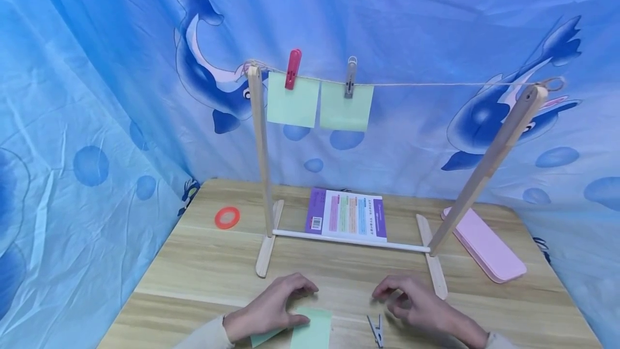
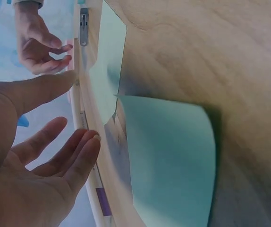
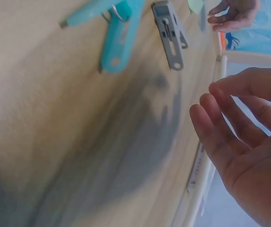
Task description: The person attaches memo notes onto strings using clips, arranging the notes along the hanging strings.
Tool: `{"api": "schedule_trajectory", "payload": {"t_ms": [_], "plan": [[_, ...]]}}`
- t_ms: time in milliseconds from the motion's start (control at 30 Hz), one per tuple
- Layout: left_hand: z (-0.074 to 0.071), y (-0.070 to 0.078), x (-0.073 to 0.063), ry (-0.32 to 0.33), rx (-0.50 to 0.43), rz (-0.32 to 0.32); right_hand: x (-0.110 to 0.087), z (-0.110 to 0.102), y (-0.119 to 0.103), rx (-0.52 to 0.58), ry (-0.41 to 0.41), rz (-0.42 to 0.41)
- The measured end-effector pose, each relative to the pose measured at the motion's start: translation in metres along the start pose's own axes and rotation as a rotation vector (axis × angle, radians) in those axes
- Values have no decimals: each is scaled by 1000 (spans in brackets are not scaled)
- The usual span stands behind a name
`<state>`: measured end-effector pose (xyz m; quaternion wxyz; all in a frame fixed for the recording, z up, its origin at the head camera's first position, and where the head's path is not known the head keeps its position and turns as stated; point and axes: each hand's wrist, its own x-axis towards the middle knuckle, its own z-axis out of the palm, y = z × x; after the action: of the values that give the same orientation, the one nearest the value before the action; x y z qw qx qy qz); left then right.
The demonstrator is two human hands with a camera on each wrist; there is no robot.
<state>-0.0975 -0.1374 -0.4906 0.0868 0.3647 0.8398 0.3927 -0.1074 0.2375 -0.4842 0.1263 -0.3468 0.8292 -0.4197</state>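
Observation:
My left hand [image 1: 277, 306] hovers over two green paper sheets [image 1: 312, 330] at the table's front, its fingers loosely bent and holding nothing. The left wrist view shows a nearer green sheet [image 2: 171, 156] with curled edges and a second sheet [image 2: 109, 56] beyond it. To the right of the papers lies a grey clothespin [image 1: 376, 332]. My right hand [image 1: 420, 306] is held just right of that clothespin, fingers relaxed with nothing between them. A teal clothespin [image 3: 119, 35] appears beside the grey one in the right wrist view.
A wooden stand [image 1: 263, 160] carries a string [image 1: 436, 84]. Two green sheets hang from it, under a red clothespin [image 1: 293, 69] and a grey clothespin [image 1: 350, 77]. Behind the white crossbar [image 1: 349, 241] lies a purple-and-white booklet [image 1: 346, 214]. A red tape roll [image 1: 227, 210] and pink case [image 1: 489, 244] flank the stand.

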Motion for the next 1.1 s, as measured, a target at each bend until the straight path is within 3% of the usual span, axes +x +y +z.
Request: {"api": "schedule_trajectory", "payload": {"t_ms": [233, 500, 633, 1100], "plan": [[3, -2, -4, -35, 79, 17, -2, 5, 0, 31, -45, 25], [4, 0, -4, -86, 161, -46, -3, 12, 3, 87, -98, 35], [4, 1, -4, -110, 160, -83, -2, 16, 5, 97, -109, 36], [7, 0, -3, -118, 99, -102, -1, 18, 8, 194, -184, 36]]}}
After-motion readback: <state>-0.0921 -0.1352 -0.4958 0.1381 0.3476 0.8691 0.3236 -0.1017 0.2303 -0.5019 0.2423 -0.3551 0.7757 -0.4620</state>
